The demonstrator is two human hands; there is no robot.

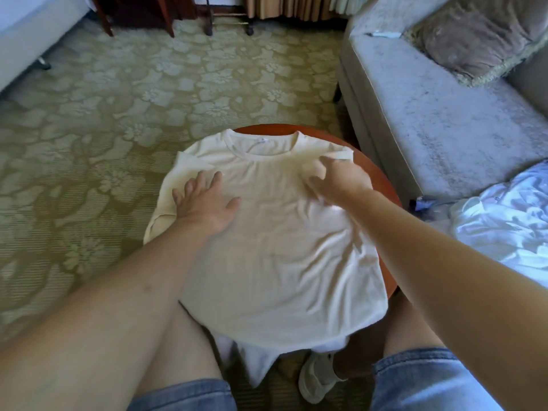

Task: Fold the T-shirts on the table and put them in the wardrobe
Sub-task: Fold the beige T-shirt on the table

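The T-shirt (267,247) lies spread on the table (366,161), not folded yet; the wardrobe step is left. The left hand (204,200) presses it flat, the right hand (338,179) pinches its shoulder.

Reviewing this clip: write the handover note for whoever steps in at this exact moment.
The left hand lies flat, fingers spread, on the left side of the T-shirt. The right hand bunches fabric at its right shoulder. The T-shirt lies spread, collar away, on the round table; a white cloth hangs beneath its near edge.
Done: spreading.
Left: all folds, then the wardrobe, not in view.
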